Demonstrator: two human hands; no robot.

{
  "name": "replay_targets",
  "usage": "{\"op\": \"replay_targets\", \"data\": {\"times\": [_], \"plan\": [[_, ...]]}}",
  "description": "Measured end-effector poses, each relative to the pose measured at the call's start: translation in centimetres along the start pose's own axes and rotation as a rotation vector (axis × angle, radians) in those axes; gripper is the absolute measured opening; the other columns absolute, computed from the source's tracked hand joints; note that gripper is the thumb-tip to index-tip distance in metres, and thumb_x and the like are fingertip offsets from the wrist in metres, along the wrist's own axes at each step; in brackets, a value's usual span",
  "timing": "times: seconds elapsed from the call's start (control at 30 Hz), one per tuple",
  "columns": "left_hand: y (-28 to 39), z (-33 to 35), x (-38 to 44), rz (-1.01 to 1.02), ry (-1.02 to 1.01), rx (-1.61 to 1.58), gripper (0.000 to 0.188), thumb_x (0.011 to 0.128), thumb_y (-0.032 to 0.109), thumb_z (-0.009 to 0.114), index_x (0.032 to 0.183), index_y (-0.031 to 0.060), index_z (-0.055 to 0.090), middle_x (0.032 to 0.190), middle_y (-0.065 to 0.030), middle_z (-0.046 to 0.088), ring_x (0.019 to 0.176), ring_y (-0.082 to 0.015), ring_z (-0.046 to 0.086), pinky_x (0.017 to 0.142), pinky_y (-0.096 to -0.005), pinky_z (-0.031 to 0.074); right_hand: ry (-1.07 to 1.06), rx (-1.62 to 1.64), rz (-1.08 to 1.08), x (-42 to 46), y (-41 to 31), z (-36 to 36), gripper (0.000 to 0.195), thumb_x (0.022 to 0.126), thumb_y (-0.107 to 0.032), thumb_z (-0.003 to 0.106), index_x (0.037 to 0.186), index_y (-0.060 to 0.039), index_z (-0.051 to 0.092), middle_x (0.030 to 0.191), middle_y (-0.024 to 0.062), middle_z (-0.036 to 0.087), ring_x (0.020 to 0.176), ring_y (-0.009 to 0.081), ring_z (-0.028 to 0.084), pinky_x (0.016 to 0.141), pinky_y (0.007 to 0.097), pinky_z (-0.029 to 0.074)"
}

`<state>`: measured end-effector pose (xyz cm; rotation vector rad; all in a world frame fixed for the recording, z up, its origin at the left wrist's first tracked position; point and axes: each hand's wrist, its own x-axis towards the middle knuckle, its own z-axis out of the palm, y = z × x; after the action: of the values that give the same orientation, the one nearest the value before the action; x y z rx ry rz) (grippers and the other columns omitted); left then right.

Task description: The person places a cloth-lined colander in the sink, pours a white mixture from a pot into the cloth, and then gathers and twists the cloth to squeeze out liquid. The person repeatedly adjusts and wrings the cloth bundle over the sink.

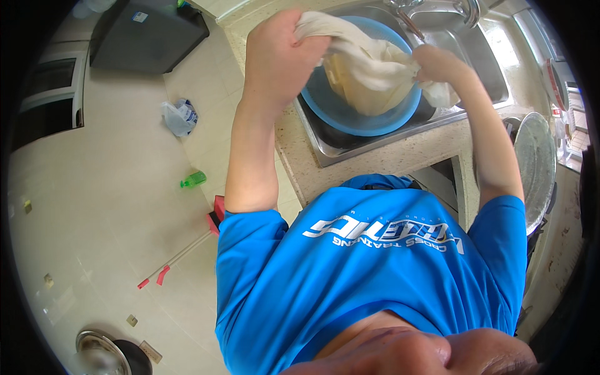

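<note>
A wet-looking cream cloth point(370, 65) is stretched between my hands above a blue plastic basin point(361, 124). My left hand point(288, 56), raised at the basin's left rim, grips the cloth's bunched upper end. My right hand point(436, 63) is closed around the cloth's other end beyond the basin's right rim, and a short tail of cloth hangs below that fist. The middle of the cloth sags into the basin, where its folds look yellowish. Beneath, the basin rests over the left bowl of a stainless steel double sink point(323, 157). The basin's bottom is mostly hidden by the cloth.
A chrome faucet point(472, 14) stands behind the right sink bowl point(459, 35). A speckled stone countertop point(389, 157) edges the sink. Large round metal pans point(536, 164) stand at the right. Leftward are a plastic bag point(180, 117), a green bottle point(193, 179) and a long-handled red-ended tool point(180, 255).
</note>
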<state>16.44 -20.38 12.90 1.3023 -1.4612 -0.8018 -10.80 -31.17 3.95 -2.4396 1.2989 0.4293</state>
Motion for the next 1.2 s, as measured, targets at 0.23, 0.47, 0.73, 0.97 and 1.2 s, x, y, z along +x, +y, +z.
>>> {"op": "replay_targets", "data": {"times": [0.23,0.47,0.73,0.97,1.2], "plan": [[-11.9,1.3,-2.0,-0.316,0.006,0.16,0.025,0.073,0.021,0.063,0.082,-0.0021,0.062,0.071,-0.0085,0.063,0.063,-0.0153,0.058,0.057,-0.028,0.045,0.3,0.043,-0.079,-8.8,-0.1,-10.9,0.054,0.065,0.009,0.063,0.116,-0.0041,0.05,0.106,0.0111,0.054,0.096,0.024,0.054,0.083,0.0323,0.047],[-6.8,1.8,-0.4,-0.171,-0.062,0.121,0.024,0.071,0.019,0.064,0.081,-0.0022,0.06,0.069,-0.0089,0.061,0.061,-0.0143,0.056,0.055,-0.0275,0.044,0.024,-0.119,0.126,-5.9,0.1,-7.2,0.05,0.066,-0.012,0.074,0.111,-0.0063,0.054,0.107,0.012,0.057,0.098,0.0275,0.055,0.084,0.0359,0.045],[3.2,-0.7,-1.6,-0.06,-0.031,-0.096,0.021,0.077,0.005,0.058,0.096,-0.0026,0.061,0.08,-0.0026,0.063,0.067,-0.0059,0.055,0.058,-0.0203,0.043,-0.077,0.065,0.155,-1.7,-0.7,-1.6,0.044,0.064,-0.016,0.075,0.102,-0.0022,0.059,0.105,0.0174,0.057,0.1,0.0319,0.055,0.084,0.0374,0.045],[-9.3,-0.3,-3.0,-0.383,0.071,0.06,0.019,0.075,0.013,0.061,0.087,-0.002,0.063,0.073,-0.0049,0.063,0.064,-0.0094,0.057,0.058,-0.0237,0.045,0.332,-0.153,-0.177,-8.7,-2.9,-11.1,0.051,0.063,-0.002,0.071,0.111,-0.0045,0.053,0.105,0.0124,0.057,0.096,0.03,0.056,0.083,0.0385,0.046],[-6.6,1.4,-1.2,-0.253,0.002,-0.054,0.019,0.075,0.014,0.061,0.085,-0.0018,0.063,0.072,-0.0044,0.063,0.062,-0.0089,0.056,0.056,-0.0237,0.044,0.106,-0.077,0.097,-6.6,-0.2,-7.3,0.044,0.066,-0.012,0.073,0.105,-0.0031,0.056,0.101,0.0158,0.056,0.096,0.0313,0.055,0.084,0.0383,0.045]]}}
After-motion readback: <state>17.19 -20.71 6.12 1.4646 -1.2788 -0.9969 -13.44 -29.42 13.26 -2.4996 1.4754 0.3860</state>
